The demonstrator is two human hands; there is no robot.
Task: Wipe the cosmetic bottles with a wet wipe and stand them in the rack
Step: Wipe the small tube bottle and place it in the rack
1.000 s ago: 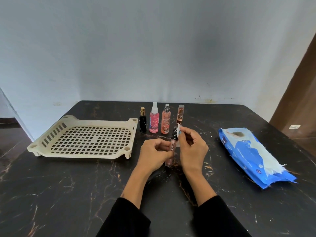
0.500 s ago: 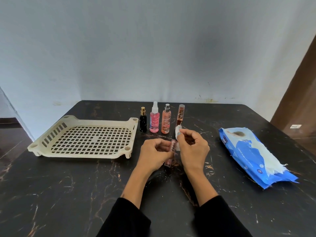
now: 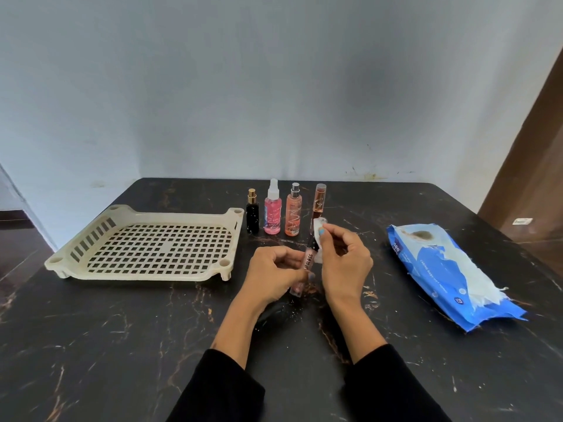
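My left hand (image 3: 271, 275) grips a pink lip gloss tube (image 3: 307, 264) near its lower half, holding it tilted above the black table. My right hand (image 3: 345, 260) pinches a small white wet wipe (image 3: 319, 239) against the tube's dark cap end. Behind them stand a black bottle (image 3: 252, 213), a pink spray bottle (image 3: 272, 210), a peach bottle (image 3: 294, 213) and a slim amber tube (image 3: 319, 202) in a row. The cream slotted rack (image 3: 91, 239) lies to the left with nothing in it.
A blue wet-wipe pack (image 3: 451, 269) lies on the table's right side with a wipe sticking out of its opening. The black marble table (image 3: 122, 330) ends at a pale wall behind. A brown door edge (image 3: 536, 166) stands at far right.
My right hand has slid the wipe slightly along the cap end of the lip gloss tube. The left hand keeps its hold in nearly the same place.
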